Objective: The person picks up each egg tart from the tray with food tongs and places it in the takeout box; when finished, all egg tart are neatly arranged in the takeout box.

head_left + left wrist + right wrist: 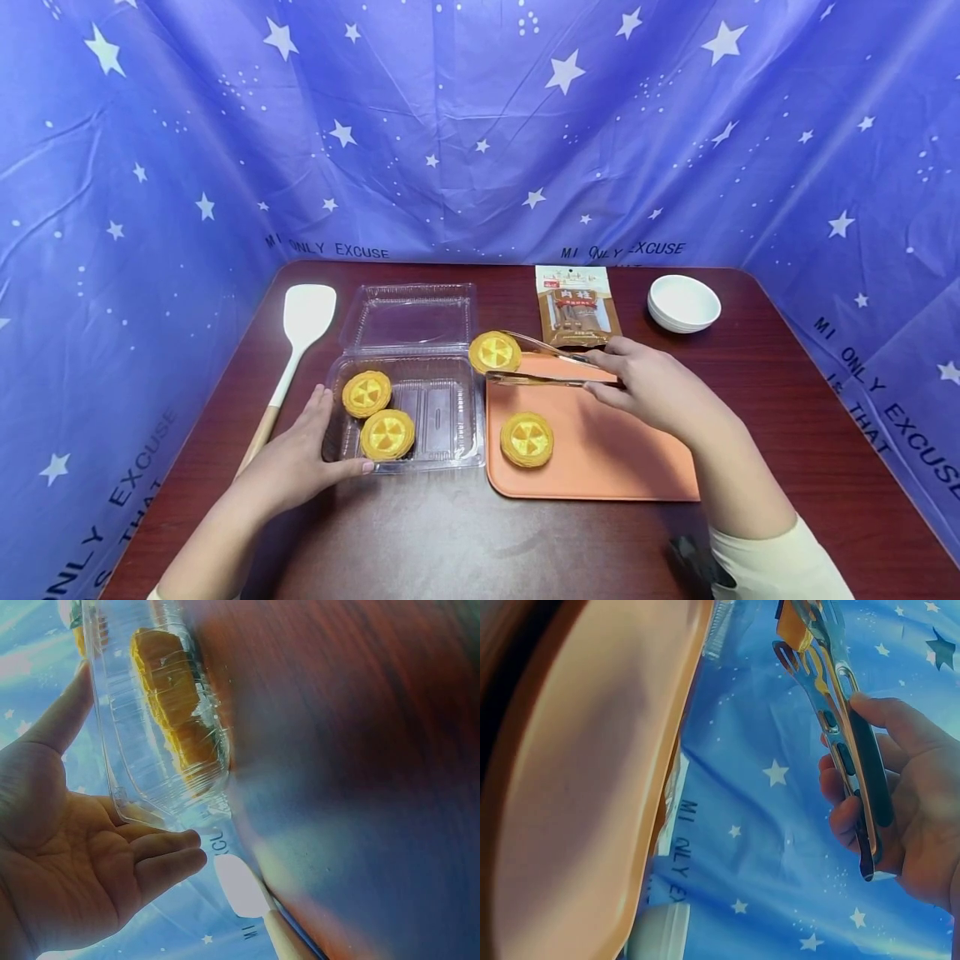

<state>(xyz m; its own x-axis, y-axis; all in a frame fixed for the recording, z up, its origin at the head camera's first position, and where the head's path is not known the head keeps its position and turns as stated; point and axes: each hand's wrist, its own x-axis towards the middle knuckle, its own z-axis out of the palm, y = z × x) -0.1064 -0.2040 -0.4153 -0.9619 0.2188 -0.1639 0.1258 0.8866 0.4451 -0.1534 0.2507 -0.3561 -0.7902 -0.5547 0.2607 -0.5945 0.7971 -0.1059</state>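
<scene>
My right hand (652,387) grips a pair of metal tongs (840,735), whose tips are at an egg tart (495,352). That tart is raised near the gap between the clear plastic container (450,461) and the orange tray (615,467). Two more tarts (367,394) lie in the container's left half, and another tart (527,440) sits at the left of the tray. At the container's front left corner is my left hand (300,458), its fingers along the left side and its thumb at the front rim. The hinged lid (412,317) lies folded back.
A white spatula (309,308) with a wooden handle lies left of the container. Behind the tray is a brown and white packet (577,308), with stacked white bowls (683,304) to its right. A starry blue cloth (480,125) surrounds the dark wooden table (420,533).
</scene>
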